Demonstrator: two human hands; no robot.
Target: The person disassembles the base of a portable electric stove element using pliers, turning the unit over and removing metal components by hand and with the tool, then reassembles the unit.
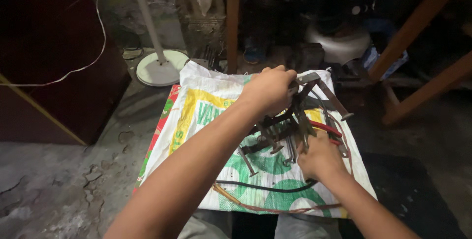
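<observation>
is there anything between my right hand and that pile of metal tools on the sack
No. The right hand already rests against the near edge of the tool pile on the woven sack, with nothing visible between them. The left hand grips tools at the pile's far side.

Tools [290,131] lie on a sack [206,116], fan base [160,68] behind.
</observation>
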